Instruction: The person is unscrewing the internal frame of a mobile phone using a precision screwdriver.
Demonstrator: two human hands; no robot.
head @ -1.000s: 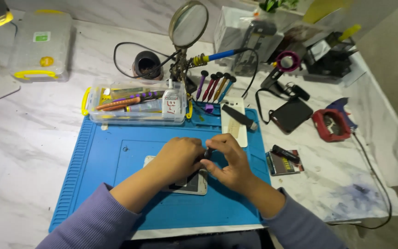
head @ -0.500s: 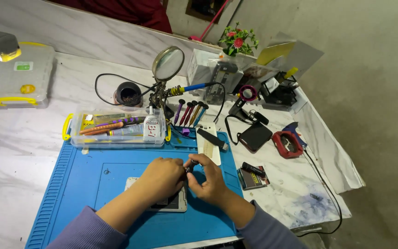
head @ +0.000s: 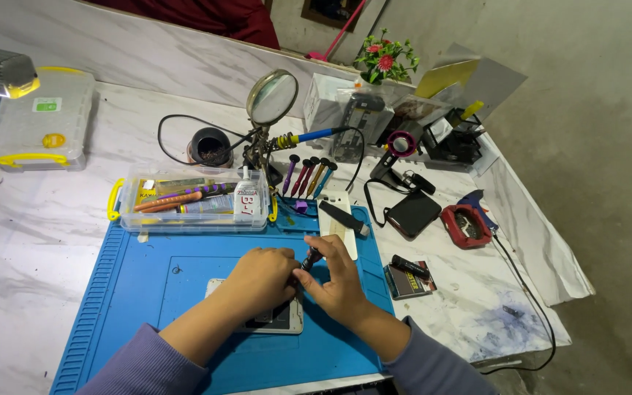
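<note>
Head view — looking steeply down, near workbench [head: 53, 241].

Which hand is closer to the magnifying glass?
The right hand, though only slightly. It sits on the blue mat almost straight below the magnifying glass, holding a small dark tool. The left hand lies beside it, a bit lower-left.

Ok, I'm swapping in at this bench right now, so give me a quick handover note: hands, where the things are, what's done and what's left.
Left hand: resting on the phone, steadying it on the blue mat.
Right hand: pinching a small dark screwdriver, tip down at the phone's upper edge.
Nearby: clear tool box behind the mat, row of screwdrivers, magnifier.
Done: phone laid flat, driver in hand.
Left: whether any screws are out cannot be seen; the hands hide that area.
</note>
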